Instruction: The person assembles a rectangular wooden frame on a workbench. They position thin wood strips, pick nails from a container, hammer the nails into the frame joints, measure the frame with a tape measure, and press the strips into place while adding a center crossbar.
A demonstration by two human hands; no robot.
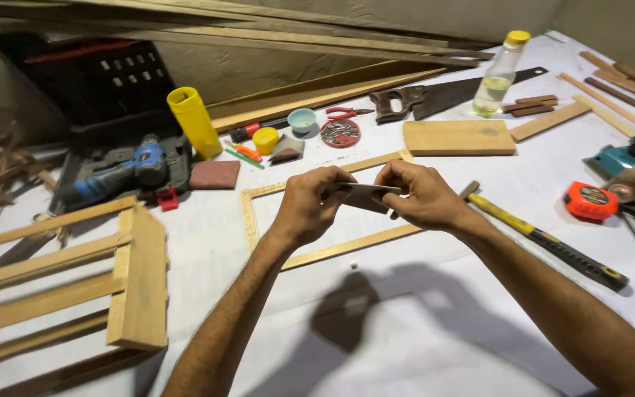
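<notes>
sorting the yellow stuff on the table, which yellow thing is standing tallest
The tall yellow cylinder beside the blue drill. The small yellow cup is squat, and the bottle has only a yellow cap.

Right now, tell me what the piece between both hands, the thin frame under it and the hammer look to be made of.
The piece held by the left hand and right hand looks like a thin, dark, matte sheet, possibly sandpaper; unclear. The frame looks like pale, unfinished wood with visible grain. The hammer shows a yellow and black handle, likely rubber or plastic; its head is mostly hidden.
</notes>
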